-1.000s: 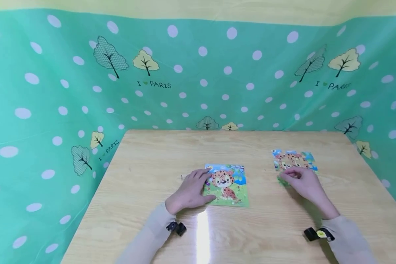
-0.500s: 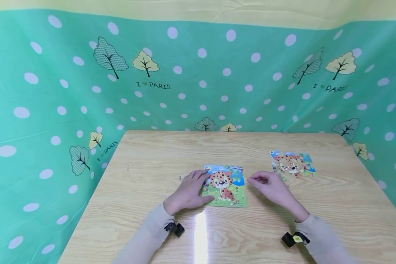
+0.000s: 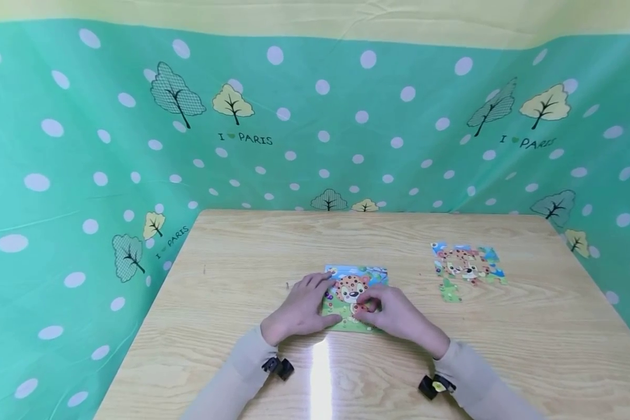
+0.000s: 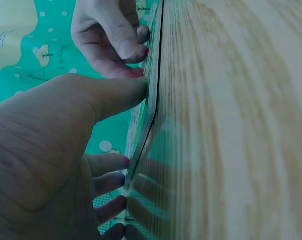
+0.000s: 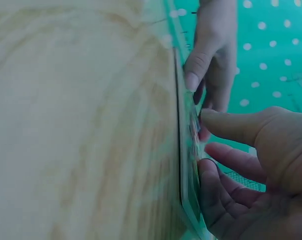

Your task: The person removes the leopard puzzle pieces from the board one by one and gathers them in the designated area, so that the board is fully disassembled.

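A square leopard puzzle board lies flat near the middle of the wooden table. My left hand rests on its left side, fingers fairly straight over the picture and thumb at the near edge; the left wrist view shows that thumb pressing the board's rim. My right hand sits on the board's lower right with curled fingers. In the right wrist view, its thumb and forefinger pinch a small dark puzzle piece against the board's face.
A loose cluster of joined puzzle pieces lies at the right of the table, with a single green piece just in front of it. Green polka-dot cloth walls the table at the back and both sides.
My right hand left the loose pieces on the right, travelled left across the table, and now lies on the leopard board. The left hand has stayed on the board.
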`<state>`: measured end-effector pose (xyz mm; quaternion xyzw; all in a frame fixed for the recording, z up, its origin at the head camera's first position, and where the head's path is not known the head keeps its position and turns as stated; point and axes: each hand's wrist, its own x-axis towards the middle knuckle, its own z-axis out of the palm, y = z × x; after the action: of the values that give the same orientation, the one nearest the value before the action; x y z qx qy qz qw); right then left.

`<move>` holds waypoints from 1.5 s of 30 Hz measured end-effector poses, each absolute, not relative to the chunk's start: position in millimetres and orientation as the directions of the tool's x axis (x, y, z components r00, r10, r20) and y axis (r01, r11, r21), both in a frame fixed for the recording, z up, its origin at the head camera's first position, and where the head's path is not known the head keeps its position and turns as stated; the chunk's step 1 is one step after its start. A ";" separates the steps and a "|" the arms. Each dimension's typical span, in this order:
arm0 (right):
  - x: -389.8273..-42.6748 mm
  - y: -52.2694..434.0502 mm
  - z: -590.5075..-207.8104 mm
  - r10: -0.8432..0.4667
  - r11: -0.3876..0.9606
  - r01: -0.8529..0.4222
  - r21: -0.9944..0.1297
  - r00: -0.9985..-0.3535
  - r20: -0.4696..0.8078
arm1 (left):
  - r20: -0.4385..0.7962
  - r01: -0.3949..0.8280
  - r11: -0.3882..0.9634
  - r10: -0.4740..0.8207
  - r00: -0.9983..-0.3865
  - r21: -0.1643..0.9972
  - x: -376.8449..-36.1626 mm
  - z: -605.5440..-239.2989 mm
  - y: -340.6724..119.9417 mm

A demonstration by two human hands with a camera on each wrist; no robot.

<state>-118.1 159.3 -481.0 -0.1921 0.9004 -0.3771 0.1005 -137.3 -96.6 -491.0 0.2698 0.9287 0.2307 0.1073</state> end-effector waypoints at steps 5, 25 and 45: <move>-114.4 154.1 -482.3 -0.445 0.689 -0.305 -0.657 -0.894 -0.051 | -0.076 0.451 0.754 0.547 -0.833 0.478 -135.4 -491.5 -96.8; -115.8 148.3 -480.2 -0.372 0.714 -0.193 -0.673 -0.919 -0.131 | -0.064 0.460 0.743 0.555 -0.829 0.486 -137.5 -492.1 -95.2; -119.9 153.8 -478.9 -0.369 0.698 -0.163 -0.697 -0.917 -0.154 | -0.066 0.454 0.743 0.552 -0.831 0.492 -136.7 -491.4 -96.0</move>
<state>-119.9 153.8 -478.9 -0.1462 0.9103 -0.3602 0.1424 -136.7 -96.0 -491.4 0.2710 0.9277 0.2348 0.1040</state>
